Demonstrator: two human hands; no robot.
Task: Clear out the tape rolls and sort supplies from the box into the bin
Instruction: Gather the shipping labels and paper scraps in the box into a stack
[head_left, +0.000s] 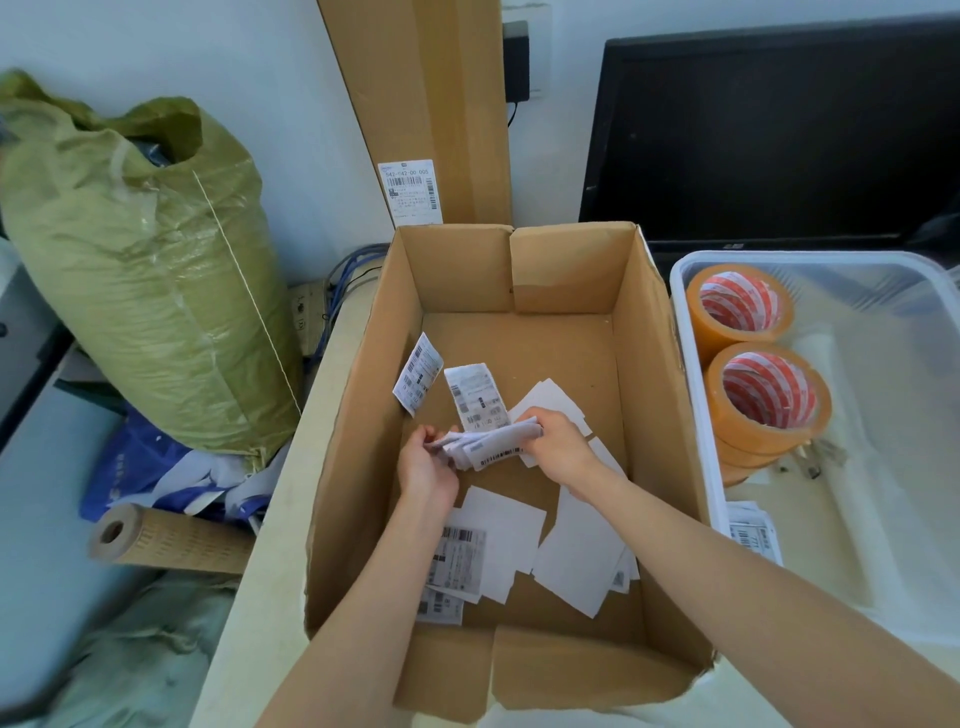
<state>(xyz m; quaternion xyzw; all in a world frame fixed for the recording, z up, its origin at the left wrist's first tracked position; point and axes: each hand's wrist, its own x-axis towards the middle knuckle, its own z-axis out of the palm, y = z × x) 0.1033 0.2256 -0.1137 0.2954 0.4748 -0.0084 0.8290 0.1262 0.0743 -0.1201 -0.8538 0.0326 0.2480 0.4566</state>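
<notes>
Tape rolls (763, 374) already stacked at nine o'clock inside the bin (924, 270), out of the box (654, 364). Only labels (485, 447) left: both hands down in the box, left hand (426, 465) and right hand (558, 441) fingers pinching one gathered bundle, squaring loose slips for a single lift.

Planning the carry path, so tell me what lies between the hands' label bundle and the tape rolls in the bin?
In the head view, the box's right cardboard wall and the bin's white rim separate the label bundle from the tape rolls.
</notes>
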